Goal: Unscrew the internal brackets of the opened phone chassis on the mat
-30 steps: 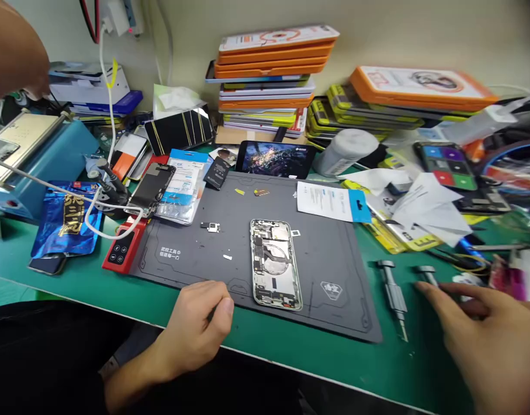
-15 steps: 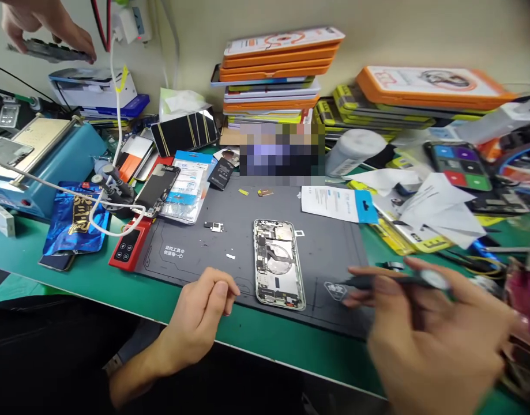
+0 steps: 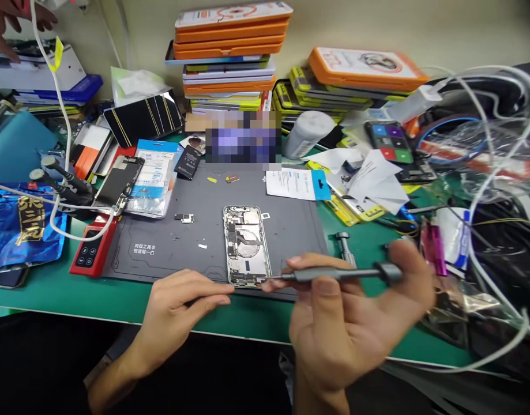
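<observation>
An opened phone body (image 3: pixel 248 248) lies on the dark grey mat (image 3: pixel 161 236), its inner parts showing. My right hand (image 3: pixel 346 317) holds a grey screwdriver (image 3: pixel 334 274) nearly level, the thin tip by the phone's lower right corner. My left hand (image 3: pixel 189 305) is at the phone's lower left corner, fingertips at its bottom edge, thumb and forefinger slightly apart with nothing seen between them. Left of the phone lie a small metal-and-black part (image 3: pixel 185 218) and a white scrap (image 3: pixel 202 246). A small frame-like piece (image 3: pixel 265 216) sits by its upper right side.
A red device (image 3: pixel 91 251) and screwdrivers in a stand (image 3: pixel 70 184) are at the left. Stacked orange boxes (image 3: pixel 232 34) rise behind. Another screwdriver (image 3: pixel 345 248) lies right of the mat. Another person's hand (image 3: pixel 9 26) shows at the top left. White cables loop at the right.
The view has swung right. My right hand has brought the screwdriver left to the phone. My left hand has come to the phone's bottom edge, its fingers extended. The other person's hand has lowered onto the boxes.
</observation>
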`<state>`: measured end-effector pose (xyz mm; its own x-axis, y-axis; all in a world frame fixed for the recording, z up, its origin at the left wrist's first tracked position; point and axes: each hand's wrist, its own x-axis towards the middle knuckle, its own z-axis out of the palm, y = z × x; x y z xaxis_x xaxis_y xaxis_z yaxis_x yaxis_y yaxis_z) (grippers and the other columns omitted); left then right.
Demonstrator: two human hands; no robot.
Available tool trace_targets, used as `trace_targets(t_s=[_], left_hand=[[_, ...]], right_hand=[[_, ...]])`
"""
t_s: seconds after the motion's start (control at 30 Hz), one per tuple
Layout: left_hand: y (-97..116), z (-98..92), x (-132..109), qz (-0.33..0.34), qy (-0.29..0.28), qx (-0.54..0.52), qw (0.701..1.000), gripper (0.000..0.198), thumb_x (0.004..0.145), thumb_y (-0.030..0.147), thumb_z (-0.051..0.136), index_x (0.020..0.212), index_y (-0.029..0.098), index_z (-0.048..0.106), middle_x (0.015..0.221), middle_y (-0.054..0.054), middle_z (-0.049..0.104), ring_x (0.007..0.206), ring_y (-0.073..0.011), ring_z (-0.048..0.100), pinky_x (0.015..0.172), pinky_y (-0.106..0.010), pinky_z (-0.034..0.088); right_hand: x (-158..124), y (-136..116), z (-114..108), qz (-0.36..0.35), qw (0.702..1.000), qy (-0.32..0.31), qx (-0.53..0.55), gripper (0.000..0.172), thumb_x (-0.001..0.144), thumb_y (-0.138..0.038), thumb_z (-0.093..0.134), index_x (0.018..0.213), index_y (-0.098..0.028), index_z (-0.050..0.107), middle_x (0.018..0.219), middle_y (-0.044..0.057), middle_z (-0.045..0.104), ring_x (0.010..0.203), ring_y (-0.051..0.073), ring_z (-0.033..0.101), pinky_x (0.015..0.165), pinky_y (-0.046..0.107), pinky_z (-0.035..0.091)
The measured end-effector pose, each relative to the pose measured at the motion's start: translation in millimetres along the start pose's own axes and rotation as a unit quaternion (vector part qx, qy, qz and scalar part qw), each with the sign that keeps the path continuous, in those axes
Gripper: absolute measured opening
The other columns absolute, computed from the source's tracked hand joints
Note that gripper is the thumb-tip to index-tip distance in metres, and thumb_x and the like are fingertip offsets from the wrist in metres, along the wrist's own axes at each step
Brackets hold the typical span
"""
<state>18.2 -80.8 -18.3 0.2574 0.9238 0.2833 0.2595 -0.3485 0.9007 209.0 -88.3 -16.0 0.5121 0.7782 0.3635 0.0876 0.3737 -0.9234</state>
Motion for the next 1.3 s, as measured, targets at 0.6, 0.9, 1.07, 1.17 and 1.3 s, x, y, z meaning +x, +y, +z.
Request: trace_targets(t_s=[0.6, 0.9, 1.07, 1.17, 1.3], left_hand=[[7, 16.1, 5, 0.024, -0.007, -0.021, 0.999, 0.028, 0.104, 0.017, 0.076, 0.129, 0.028, 0.083, 0.105, -0.001, 0.088, 0.089, -0.0154, 0.082, 0.084, -0.028, 0.067], [6, 13.3, 3, 0.035, -0.019, -0.001, 0.999, 0.026, 0.108, 0.017, 0.07, 0.131, 0.024, 0.082, 0.105, -0.004, 0.087, 0.089, -0.0154, 0.08, 0.085, -0.027, 0.065], [5, 11.9, 2, 0.044, -0.035, -0.008, 0.998, 0.032, 0.108, 0.014, 0.069, 0.138, 0.023, 0.078, 0.11, -0.005, 0.086, 0.095, -0.0156, 0.081, 0.087, -0.028, 0.066], [5, 12.1, 3, 0.047, -0.036, -0.019, 0.998, 0.032, 0.108, 0.014, 0.069, 0.138, 0.023, 0.078, 0.109, -0.004, 0.087, 0.094, -0.015, 0.081, 0.086, -0.027, 0.065], [6, 12.8, 3, 0.044, -0.034, -0.038, 0.998, 0.032, 0.105, 0.012, 0.073, 0.135, 0.023, 0.079, 0.111, -0.002, 0.087, 0.095, -0.0126, 0.081, 0.088, -0.023, 0.064]], right_hand=[[-7, 5, -1, 0.073, 0.991, -0.101, 0.05, 0.051, 0.108, -0.022, 0.059, 0.155, -0.038, 0.047, 0.098, -0.001, 0.076, 0.073, 0.013, 0.073, 0.067, 0.028, 0.067], [-6, 3, 0, 0.076, 0.988, -0.131, 0.032, 0.05, 0.11, -0.026, 0.057, 0.157, -0.038, 0.044, 0.099, 0.0, 0.077, 0.069, 0.017, 0.076, 0.061, 0.033, 0.068], [-7, 3, -1, 0.083, 0.988, -0.129, 0.024, 0.051, 0.11, -0.027, 0.056, 0.158, -0.038, 0.043, 0.099, 0.001, 0.077, 0.07, 0.016, 0.076, 0.06, 0.031, 0.068], [-7, 3, -2, 0.09, 0.986, -0.132, 0.043, 0.052, 0.11, -0.024, 0.057, 0.157, -0.04, 0.045, 0.1, 0.0, 0.078, 0.071, 0.016, 0.076, 0.06, 0.03, 0.068], [-6, 2, -1, 0.087, 0.987, -0.132, 0.037, 0.051, 0.109, -0.025, 0.058, 0.156, -0.038, 0.046, 0.096, 0.0, 0.077, 0.073, 0.017, 0.076, 0.059, 0.029, 0.067]])
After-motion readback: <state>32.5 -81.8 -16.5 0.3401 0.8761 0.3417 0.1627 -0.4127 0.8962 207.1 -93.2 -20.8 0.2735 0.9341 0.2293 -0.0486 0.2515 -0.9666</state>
